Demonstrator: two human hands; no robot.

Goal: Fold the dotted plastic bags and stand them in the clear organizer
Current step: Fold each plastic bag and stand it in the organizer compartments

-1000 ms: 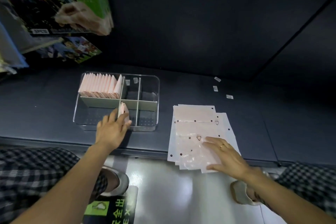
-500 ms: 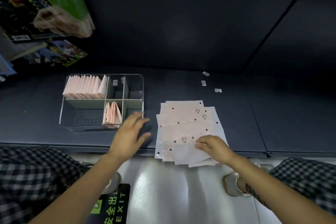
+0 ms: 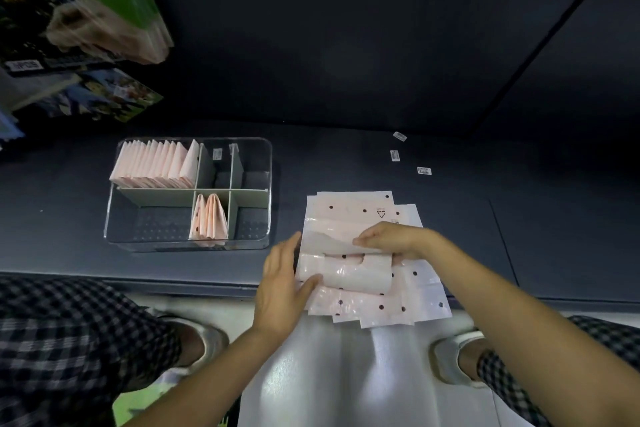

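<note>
A stack of pink dotted plastic bags (image 3: 398,302) lies at the shelf's front edge, right of centre. The top bag (image 3: 346,270) is doubled over toward the back. My right hand (image 3: 393,240) pinches its folded edge from above. My left hand (image 3: 282,282) rests flat against the bag's left end, thumb on the fold. The clear organizer (image 3: 114,204) stands to the left. Its back left compartment holds a row of folded bags (image 3: 156,165), and the front middle compartment holds a few folded bags (image 3: 209,220) standing on end.
Three small white labels (image 3: 394,155) lie on the dark shelf (image 3: 346,163) behind the stack. Packaged goods (image 3: 86,10) hang at the upper left. My checked trousers (image 3: 69,340) and shoes (image 3: 450,357) are below the shelf edge.
My left hand has left the organizer and moved right to the stack. My right hand has lifted the top bag's front edge and folded it back over itself.
</note>
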